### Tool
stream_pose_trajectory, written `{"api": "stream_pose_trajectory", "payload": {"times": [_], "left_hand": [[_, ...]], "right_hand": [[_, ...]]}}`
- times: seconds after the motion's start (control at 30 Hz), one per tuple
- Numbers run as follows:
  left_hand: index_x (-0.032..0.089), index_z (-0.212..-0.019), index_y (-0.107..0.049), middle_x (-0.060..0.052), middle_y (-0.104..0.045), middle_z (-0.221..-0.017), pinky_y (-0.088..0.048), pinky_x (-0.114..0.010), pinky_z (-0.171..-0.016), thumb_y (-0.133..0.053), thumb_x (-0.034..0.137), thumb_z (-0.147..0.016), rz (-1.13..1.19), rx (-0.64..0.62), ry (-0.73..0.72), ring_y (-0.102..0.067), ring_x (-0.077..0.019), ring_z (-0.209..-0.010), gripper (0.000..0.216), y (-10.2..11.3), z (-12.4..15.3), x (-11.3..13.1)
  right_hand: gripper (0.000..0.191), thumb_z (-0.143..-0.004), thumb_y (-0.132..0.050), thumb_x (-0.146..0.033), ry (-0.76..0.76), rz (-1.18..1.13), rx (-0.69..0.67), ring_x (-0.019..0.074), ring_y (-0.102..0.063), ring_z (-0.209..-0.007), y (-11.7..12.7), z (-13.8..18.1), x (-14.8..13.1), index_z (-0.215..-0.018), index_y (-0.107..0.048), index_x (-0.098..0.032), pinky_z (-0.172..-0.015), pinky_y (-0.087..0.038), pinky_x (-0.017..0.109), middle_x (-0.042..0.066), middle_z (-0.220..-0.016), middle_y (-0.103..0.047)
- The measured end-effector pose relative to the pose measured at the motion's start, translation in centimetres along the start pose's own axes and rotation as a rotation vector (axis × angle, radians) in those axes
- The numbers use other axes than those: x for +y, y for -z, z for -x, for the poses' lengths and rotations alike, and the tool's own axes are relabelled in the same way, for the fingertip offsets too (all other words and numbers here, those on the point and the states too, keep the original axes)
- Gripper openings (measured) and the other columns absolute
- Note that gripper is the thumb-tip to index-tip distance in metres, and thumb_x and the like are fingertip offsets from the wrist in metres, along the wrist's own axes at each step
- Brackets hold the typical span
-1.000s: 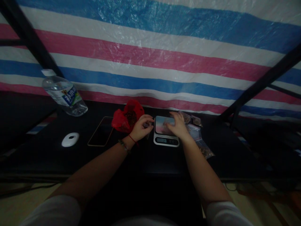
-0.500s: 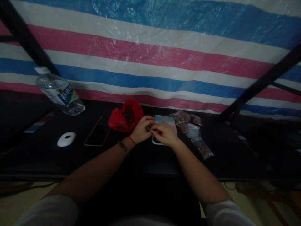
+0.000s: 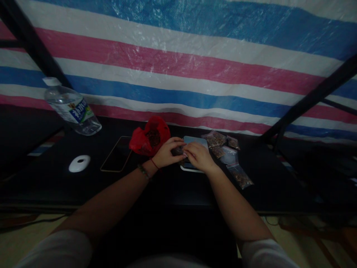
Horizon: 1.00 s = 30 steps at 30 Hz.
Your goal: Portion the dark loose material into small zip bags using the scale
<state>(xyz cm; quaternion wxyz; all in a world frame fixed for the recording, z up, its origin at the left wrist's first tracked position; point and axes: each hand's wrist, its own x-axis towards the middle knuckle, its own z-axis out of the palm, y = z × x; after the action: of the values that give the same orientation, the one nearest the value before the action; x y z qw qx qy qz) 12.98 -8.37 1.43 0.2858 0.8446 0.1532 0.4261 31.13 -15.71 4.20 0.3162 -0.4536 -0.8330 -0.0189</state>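
Note:
Both hands meet over a flat, pale, white-edged device (image 3: pixel 205 142) that looks like a small scale. My left hand (image 3: pixel 166 153) curls around a small clear plastic bag (image 3: pixel 177 151) with something dark in it. Opposite it, my right hand (image 3: pixel 198 155) pinches the bag's right edge between thumb and fingers. What exactly lies in the bag is too dim to tell. Just left of the hands sits an open red plastic bag (image 3: pixel 139 143) with brown dried bits (image 3: pixel 153 137) inside. Several small zip bags of brown bits (image 3: pixel 240 176) lie right of the device.
Left on the black table (image 3: pixel 178 193) are a phone (image 3: pixel 116 154), a white oval object (image 3: pixel 79 163) with a dark hole, and a tilted clear bottle (image 3: pixel 74 108). A striped plastic sheet (image 3: pixel 178 67) hangs behind, with black frame bars (image 3: pixel 309 98) at both sides.
My hands have drawn slightly apart, and more of the small bag shows between them. My right hand has shifted a little to the right. Objects on the table stay put.

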Motion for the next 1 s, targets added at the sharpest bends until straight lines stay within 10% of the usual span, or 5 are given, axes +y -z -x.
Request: {"api": "stream_pose_trajectory", "payload": {"times": [0.4, 0.7, 1.0], "left_hand": [[0.022, -0.140, -0.042, -0.011, -0.064, -0.115, -0.050, -0.038, -0.089, -0.071, 0.040, -0.078, 0.461, 0.126, 0.230, -0.063, -0.0215, -0.100, 0.071, 0.0, 0.2, -0.5], [0.014, -0.096, -0.069, -0.006, -0.072, -0.090, -0.052, -0.032, -0.074, -0.078, 0.041, -0.068, 0.618, 0.038, 0.550, -0.066, -0.0175, -0.078, 0.041, -0.5, -0.1, -1.0], [0.015, -0.082, -0.068, -0.004, -0.070, -0.078, -0.051, -0.030, -0.070, -0.072, 0.049, -0.071, 0.405, 0.144, 0.509, -0.063, -0.0157, -0.071, 0.037, -0.3, -0.2, -1.1]], "right_hand": [[0.016, -0.091, -0.047, -0.023, -0.112, -0.175, 0.130, 0.0211, -0.062, -0.088, 0.0, 0.1, -0.1, -0.092, -0.062, -0.023, -0.081, -0.049, 0.035, 0.006, -0.091, -0.067], [0.012, -0.085, -0.054, -0.030, -0.402, -0.310, 0.336, 0.0197, -0.063, -0.078, -1.4, 0.2, 0.4, -0.092, -0.063, -0.024, -0.072, -0.051, 0.033, 0.004, -0.086, -0.067], [0.040, -0.074, -0.069, -0.043, -0.568, -0.735, 0.262, 0.0171, -0.064, -0.067, -2.2, 0.0, 1.3, -0.108, -0.061, -0.025, -0.059, -0.054, 0.030, 0.001, -0.081, -0.066]]}}
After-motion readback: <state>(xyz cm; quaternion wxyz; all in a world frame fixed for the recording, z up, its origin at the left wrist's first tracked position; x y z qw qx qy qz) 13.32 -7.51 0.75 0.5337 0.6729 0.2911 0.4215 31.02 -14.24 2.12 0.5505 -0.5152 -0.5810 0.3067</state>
